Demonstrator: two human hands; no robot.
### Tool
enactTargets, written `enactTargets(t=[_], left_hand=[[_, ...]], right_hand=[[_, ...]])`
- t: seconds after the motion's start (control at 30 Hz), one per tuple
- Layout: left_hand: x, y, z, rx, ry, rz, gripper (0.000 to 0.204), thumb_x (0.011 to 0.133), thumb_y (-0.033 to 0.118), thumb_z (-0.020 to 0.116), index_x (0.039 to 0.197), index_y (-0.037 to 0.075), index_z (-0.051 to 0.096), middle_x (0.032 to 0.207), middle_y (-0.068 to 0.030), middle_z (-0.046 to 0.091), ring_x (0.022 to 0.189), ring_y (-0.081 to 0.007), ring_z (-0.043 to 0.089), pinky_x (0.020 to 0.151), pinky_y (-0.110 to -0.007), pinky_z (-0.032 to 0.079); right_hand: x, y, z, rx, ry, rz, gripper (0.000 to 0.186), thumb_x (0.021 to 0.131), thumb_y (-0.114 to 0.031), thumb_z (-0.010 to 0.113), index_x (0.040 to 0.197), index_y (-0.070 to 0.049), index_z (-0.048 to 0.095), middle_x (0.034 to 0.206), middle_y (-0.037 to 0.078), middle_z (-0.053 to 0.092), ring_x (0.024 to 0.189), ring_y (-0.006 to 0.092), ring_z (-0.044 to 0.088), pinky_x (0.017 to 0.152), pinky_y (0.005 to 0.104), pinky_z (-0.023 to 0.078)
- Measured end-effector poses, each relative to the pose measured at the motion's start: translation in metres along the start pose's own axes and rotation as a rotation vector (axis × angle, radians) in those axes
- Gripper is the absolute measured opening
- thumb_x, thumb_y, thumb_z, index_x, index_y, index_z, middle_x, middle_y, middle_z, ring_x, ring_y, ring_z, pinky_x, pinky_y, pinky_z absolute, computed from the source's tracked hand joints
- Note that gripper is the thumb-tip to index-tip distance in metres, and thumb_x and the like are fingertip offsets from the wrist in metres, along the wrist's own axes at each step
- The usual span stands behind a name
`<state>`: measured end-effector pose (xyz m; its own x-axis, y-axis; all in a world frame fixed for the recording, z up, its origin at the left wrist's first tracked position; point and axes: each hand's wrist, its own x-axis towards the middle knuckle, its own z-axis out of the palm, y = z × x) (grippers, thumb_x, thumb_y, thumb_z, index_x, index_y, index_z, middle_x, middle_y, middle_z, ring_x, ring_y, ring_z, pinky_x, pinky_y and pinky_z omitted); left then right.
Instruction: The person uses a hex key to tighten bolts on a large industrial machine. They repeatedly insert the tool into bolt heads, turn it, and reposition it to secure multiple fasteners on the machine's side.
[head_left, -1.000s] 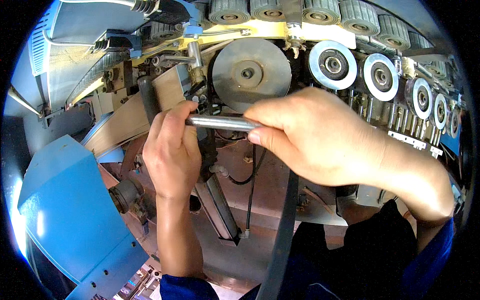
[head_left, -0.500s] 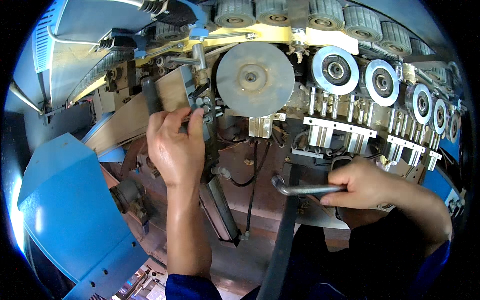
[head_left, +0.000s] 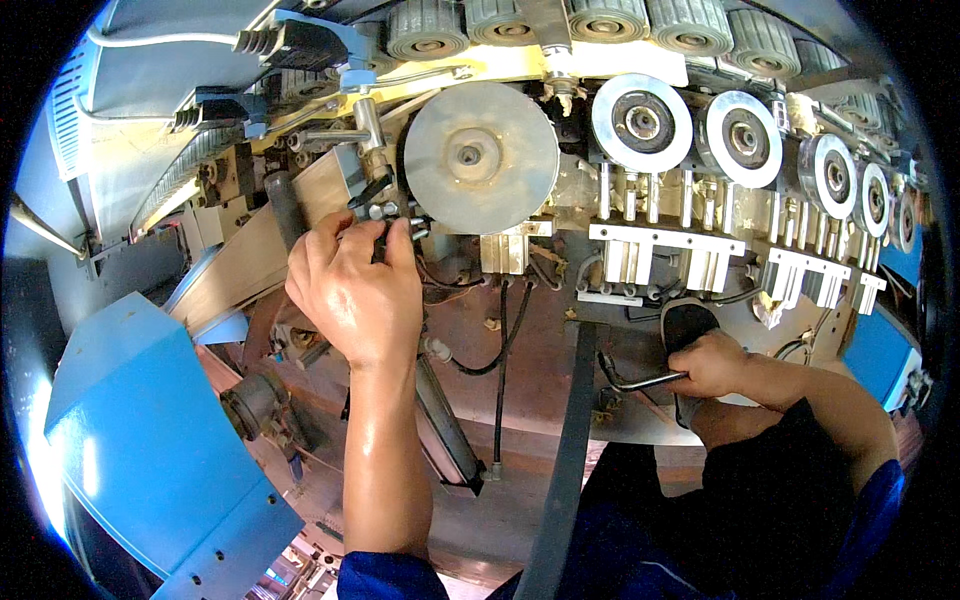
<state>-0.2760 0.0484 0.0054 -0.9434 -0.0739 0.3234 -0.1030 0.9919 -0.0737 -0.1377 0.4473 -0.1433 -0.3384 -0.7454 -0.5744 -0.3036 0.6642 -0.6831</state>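
Observation:
My left hand [head_left: 350,290] has its fingers curled at a cluster of bolts [head_left: 383,211] on a dark metal mount left of the large grey disc [head_left: 440,150]; what its fingertips hold is partly hidden. My right hand [head_left: 705,365], lower right, grips a bent silver wrench [head_left: 645,382] above my foot in a black shoe [head_left: 688,318]. Beside my left fingers stand a dark upright cylinder [head_left: 278,205] and a tan board [head_left: 240,250].
Silver-faced rollers [head_left: 642,122] line the right over metal blocks [head_left: 665,240]. Ribbed rollers [head_left: 690,22] run along the top. A blue cover [head_left: 150,430] fills the lower left. A dark vertical bar [head_left: 575,440] crosses the bottom centre; black hoses [head_left: 500,350] hang beside it.
My right hand has moved from the upper middle down and to the right with the wrench, leaving my left hand's side. My left fingers have shifted onto the bolts.

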Motion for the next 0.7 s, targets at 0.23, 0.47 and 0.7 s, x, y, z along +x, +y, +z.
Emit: enactTargets(t=[0.23, 0.47, 0.7], left_hand=[[0.002, -0.005, 0.001, -0.063, -0.081, 0.004, 0.014, 0.077, 0.017, 0.083, 0.083, 0.006, 0.077, 0.120, -0.0129, 0.071, 0.125, -0.0354, 0.058, 0.107, -0.048, 0.040], [0.001, -0.010, 0.003, -0.122, -0.118, -0.002, 0.013, 0.078, 0.015, 0.081, 0.086, 0.005, 0.079, 0.130, -0.0169, 0.069, 0.132, -0.0404, 0.054, 0.112, -0.051, 0.038], [0.001, -0.004, 0.002, -0.035, -0.133, -0.009, 0.014, 0.080, 0.017, 0.081, 0.091, 0.008, 0.082, 0.138, -0.0165, 0.066, 0.144, -0.0417, 0.044, 0.117, -0.053, 0.032]], right_hand=[[-0.002, 0.011, 0.013, -0.033, 0.002, -0.054, 0.041, 0.088, -0.052, 0.071, 0.079, -0.012, 0.068, 0.068, 0.015, 0.067, 0.066, 0.0404, 0.070, 0.063, 0.0533, 0.057], [0.001, 0.016, 0.022, -0.045, -0.028, -0.019, 0.047, 0.091, -0.058, 0.064, 0.080, -0.012, 0.070, 0.071, 0.017, 0.070, 0.069, 0.0421, 0.071, 0.065, 0.0552, 0.058], [0.003, 0.009, 0.014, -0.064, -0.060, 0.033, 0.047, 0.091, -0.059, 0.065, 0.082, -0.013, 0.070, 0.071, 0.017, 0.070, 0.070, 0.0420, 0.072, 0.066, 0.0558, 0.058]])
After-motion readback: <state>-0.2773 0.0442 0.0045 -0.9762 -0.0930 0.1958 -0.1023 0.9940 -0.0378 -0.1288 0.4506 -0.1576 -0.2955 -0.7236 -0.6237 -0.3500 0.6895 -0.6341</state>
